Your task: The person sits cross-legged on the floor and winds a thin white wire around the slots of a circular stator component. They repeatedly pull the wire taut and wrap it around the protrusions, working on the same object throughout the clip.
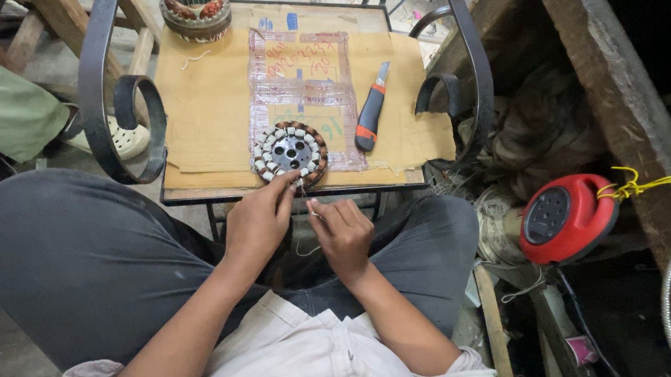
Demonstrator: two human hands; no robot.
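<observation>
Centre of frame, low: round stator (290,153) with pale insulated slots sits at the near edge of a cardboard-covered bench (204,102); copper windings show around its rim.

Left hand (258,220) reaches up to the stator's lower edge, fingertips pinched together on what looks like a thin cord or wire where it leaves the windings; right hand (342,232) just beside it, fingers closed on the other run of the same pale cord (307,247), which loops down between the 2 hands; exact contact at the fingertips too small to tell.

Upper left of frame: a 2nd wound stator (196,7), reddish-brown coils, well apart from the hands. Centre right: orange-and-black utility knife (371,108) lying on the cardboard, near the taped sheet (303,79). Right of frame: red round device (566,217) tied with yellow cord, off the bench.

Judgement on doing it well: keep the cord taut between both hands; seat each pass snug against the coil without nicking the winding; hold the stator from sliding off the near edge.
</observation>
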